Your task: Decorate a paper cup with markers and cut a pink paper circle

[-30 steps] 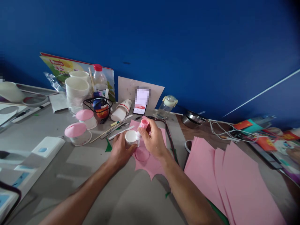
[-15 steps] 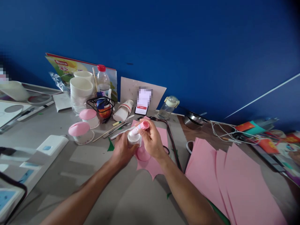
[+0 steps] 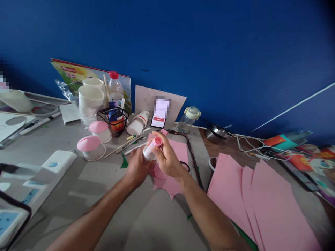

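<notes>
In the centre of the head view, my left hand (image 3: pixel 136 164) is closed around a small white paper cup piece (image 3: pixel 148 157), largely covered by fingers. My right hand (image 3: pixel 169 157) grips a glue stick (image 3: pixel 157 141) with a pink end and a printed white body. The stick is tilted, its lower end at the cup piece; whether they touch is hard to see. Under my hands lies a cut pink paper sheet (image 3: pixel 171 190) with a scalloped edge, a pink paper disc (image 3: pixel 160 172) on it. To the left stand two short cups with pink paper tops (image 3: pixel 89 143).
Stacked paper cups (image 3: pixel 91 99), a red-capped bottle (image 3: pixel 115 87) and a lying cup (image 3: pixel 137 123) stand behind. A phone (image 3: pixel 159 116) leans near a glass jar (image 3: pixel 188 119). Pink sheets (image 3: pixel 235 195) lie to the right, brushes (image 3: pixel 125 144) left of my hands. A strap (image 3: pixel 193 153) crosses the table.
My right hand has tipped the glue stick more upright, and its pink end has shifted slightly left and toward me. My left hand keeps its hold on the cup piece.
</notes>
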Motion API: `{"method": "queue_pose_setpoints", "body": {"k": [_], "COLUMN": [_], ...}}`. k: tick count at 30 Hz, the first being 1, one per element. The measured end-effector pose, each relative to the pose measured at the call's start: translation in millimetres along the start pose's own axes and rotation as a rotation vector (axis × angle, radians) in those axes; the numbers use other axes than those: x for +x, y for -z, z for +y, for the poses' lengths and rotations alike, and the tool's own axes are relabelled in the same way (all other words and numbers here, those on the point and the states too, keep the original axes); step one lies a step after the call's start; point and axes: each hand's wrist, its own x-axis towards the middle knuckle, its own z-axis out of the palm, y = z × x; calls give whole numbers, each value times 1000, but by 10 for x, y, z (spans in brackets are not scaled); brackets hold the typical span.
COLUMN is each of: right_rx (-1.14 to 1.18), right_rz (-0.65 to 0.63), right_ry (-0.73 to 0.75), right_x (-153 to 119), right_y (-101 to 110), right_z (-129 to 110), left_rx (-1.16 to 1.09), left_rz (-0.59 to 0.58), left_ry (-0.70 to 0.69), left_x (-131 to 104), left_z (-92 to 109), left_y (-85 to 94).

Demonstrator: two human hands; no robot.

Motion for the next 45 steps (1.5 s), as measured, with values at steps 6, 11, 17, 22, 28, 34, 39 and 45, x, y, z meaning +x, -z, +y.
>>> {"method": "queue_pose_setpoints", "body": {"k": [6,11,17,22,28,34,39,45], "right_rx": [-175,-298,-226,-73,-106,-142,-182,-237], "right_rz": [-103,-178,-32,-33,-104,-31,43,129], "right_ry": [76,140,202,187,174,143,73,17], "right_x": [24,36,43,35,37,75,84,79], "right_y": [182,306,316,193,83,77,108,137], "right_z": [-109,-149,-106,-78,2,49,77,0], "left_rx": [-23,-34,-37,-21,-32,-40,-39,-35], "left_rz": [-11,-18,-12,7,22,12,-16,-27], "left_ry": [13,23,32,23,11,11,33,44], "left_x": [-4,-2,-5,-7,-7,-1,-4,-1], "left_z": [0,-1,28,7,-49,-5,42,69], "left_y": [6,7,19,-3,-47,-16,24,41]}}
